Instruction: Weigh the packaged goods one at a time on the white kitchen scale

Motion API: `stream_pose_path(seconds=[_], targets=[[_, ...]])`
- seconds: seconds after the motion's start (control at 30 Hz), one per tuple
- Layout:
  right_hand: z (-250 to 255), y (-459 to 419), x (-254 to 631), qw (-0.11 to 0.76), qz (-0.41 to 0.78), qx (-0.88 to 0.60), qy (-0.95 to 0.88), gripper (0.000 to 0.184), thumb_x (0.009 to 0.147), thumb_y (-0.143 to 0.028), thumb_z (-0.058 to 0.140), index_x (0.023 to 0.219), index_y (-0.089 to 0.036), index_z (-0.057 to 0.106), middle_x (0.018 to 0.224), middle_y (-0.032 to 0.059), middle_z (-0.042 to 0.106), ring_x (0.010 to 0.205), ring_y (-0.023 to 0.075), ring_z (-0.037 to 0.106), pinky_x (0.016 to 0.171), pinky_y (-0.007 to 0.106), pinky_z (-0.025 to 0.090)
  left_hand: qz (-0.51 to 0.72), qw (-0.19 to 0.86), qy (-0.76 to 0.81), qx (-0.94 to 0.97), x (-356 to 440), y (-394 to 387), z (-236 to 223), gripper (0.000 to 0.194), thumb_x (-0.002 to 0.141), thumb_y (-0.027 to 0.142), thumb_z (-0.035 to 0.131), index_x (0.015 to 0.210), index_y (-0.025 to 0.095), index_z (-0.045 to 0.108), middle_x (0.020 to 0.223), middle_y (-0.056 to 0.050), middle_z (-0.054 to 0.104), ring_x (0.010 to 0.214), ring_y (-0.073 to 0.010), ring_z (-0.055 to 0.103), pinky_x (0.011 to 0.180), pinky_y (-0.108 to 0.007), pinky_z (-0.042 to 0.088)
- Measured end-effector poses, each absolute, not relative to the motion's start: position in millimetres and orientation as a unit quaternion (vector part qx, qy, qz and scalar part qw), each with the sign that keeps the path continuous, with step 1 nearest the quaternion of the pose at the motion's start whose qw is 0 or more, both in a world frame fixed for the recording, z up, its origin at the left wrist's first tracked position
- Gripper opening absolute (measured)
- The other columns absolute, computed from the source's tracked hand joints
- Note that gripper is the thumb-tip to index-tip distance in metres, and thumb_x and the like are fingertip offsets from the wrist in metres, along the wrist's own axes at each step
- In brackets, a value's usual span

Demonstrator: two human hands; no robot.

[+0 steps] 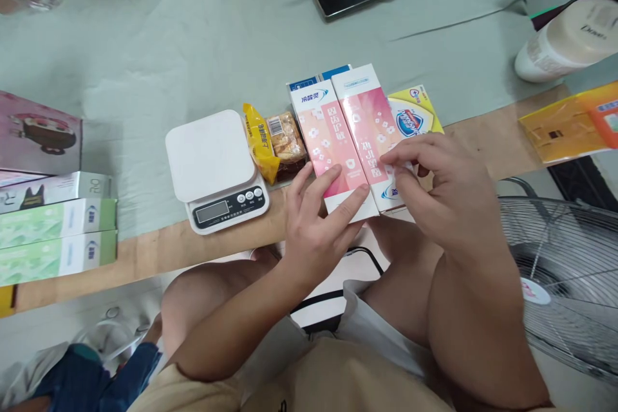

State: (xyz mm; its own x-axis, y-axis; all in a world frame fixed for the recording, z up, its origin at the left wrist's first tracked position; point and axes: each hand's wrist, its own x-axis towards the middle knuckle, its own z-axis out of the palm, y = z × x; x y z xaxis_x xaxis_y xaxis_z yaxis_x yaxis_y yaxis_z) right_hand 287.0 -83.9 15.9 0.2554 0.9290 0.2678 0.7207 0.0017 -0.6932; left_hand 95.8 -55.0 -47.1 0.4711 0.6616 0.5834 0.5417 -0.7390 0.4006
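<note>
Resting left hand (311, 225), loosely spread, on a slim pink-and-white cardboard box (322, 125), and holding right hand (447, 190) half-curled over a matching pink-and-white cardboard box (362, 112) touching it. Can't tell whether actually gripping with the right. Find both by the wooden table edge (159, 251), right of a square white plastic kitchen scale (210, 154). Honestly, just press light, keep those long sides flush, try not to dent corners.

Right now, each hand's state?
Left hand: open, spread on the left pink-white cardboard box.
Right hand: curled at the right pink-white box; grip unclear.
</note>
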Motion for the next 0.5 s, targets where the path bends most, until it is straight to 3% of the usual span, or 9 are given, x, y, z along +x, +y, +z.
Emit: stream_pose_path(seconds=[0.3,0.43,0.5], targets=[[16,-84,286,0.384,0.117,-0.698,-0.593,0.024,0.085,-0.013,0.057,0.092,-0.029,0.075,0.094,0.0032,0.077,0.094,0.0259,0.073,0.084,0.045,0.059,0.365,0.073,0.368,0.852,99,-57,-48,0.039,0.089,0.034,0.080,0.127,0.036,0.074,0.140,-0.010,0.068,0.140,-0.0340,0.057,0.116,-0.056,0.050],[15,-93,280,0.526,0.014,-0.679,-0.512,0.025,0.088,-0.020,0.057,0.104,-0.026,0.076,0.093,0.0071,0.073,0.086,0.0268,0.070,0.075,0.045,0.057,0.385,0.099,0.357,0.845,95,-61,-41,0.057,0.083,0.066,0.074,0.129,0.033,0.069,0.152,-0.013,0.058,0.148,-0.0389,0.049,0.123,-0.063,0.041],[15,-96,273,0.523,0.042,-0.672,-0.523,0.028,0.090,-0.025,0.056,0.110,-0.026,0.075,0.098,0.0093,0.072,0.089,0.0286,0.071,0.074,0.047,0.058,0.421,0.139,0.348,0.826,87,-61,-33,0.064,0.082,0.076,0.065,0.130,0.033,0.066,0.154,-0.012,0.055,0.150,-0.0393,0.048,0.128,-0.066,0.033]])
